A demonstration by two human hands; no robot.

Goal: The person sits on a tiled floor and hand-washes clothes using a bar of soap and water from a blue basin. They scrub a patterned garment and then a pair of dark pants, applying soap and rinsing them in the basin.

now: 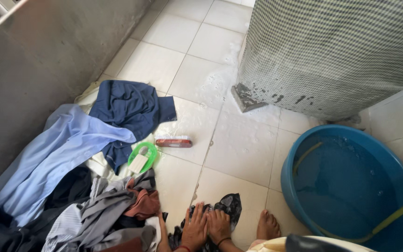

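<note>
Left hand (195, 229) and right hand (218, 226): side by side, palms down, fingers spread flat, pressing a dark wet cloth (228, 205) on the tiled floor (243, 149). Left: clothes pile (89, 205), green soap dish (143, 157), brush (174, 142). Right: blue basin (350, 186).

Left hand (195, 229) and right hand (218, 226) press down side by side, fingers (197, 210) spread forward.

Wet white-tiled floor (239, 154) under heaped clothes (80, 186), brush (174, 142), green soap dish (143, 157), blue water tub (350, 186).
</note>
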